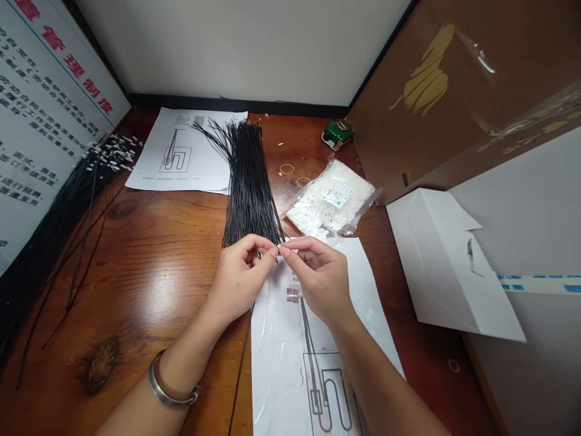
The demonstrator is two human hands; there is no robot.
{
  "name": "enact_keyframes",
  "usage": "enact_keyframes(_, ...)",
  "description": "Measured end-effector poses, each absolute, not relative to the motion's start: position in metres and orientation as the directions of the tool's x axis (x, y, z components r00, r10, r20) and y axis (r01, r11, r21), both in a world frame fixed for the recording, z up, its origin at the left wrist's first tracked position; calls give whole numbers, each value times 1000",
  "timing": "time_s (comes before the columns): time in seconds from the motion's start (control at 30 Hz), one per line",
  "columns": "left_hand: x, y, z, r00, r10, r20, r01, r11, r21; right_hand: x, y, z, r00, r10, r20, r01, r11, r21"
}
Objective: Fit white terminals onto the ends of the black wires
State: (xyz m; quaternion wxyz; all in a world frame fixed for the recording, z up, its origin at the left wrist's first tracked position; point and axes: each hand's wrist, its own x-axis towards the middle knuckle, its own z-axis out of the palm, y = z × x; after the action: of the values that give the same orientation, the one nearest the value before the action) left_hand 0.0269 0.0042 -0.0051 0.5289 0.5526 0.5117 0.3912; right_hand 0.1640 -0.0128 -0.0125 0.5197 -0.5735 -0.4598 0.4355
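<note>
Printed sheets: two, the far sheet (181,151) and the near sheet (290,369). Black wire lots: two, the centre bundle (249,181) and the left heap (86,181). Loose wire (239,369): one. Bag of white parts (333,200): one. Yellow rings: two, far ring (286,169), near ring (303,181). Hands: two, left hand (238,275), right hand (320,275). Bracelet (170,390): one.

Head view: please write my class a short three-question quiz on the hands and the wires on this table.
1. True or false: the bag lies right of the bundle.
2. Which wrist bears the bracelet?
3. The left hand and right hand both pinch: A a rubber band, B a single wire, C a pen.
Key: 1 true; 2 left; 3 B.
</note>
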Motion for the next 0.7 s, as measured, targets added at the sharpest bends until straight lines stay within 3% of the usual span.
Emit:
enact_keyframes(0.3, 27, 6, -2, 181, 977, -111, 138, 86, 987, 164, -13, -13, 216, 975, -57, -42, -49, -998)
enact_keyframes(0.7, 26, 5, -4, 189, 973, -129, 140, 104, 985, 164, -13, -11, 187, 982, -21, 0, -21, -1000)
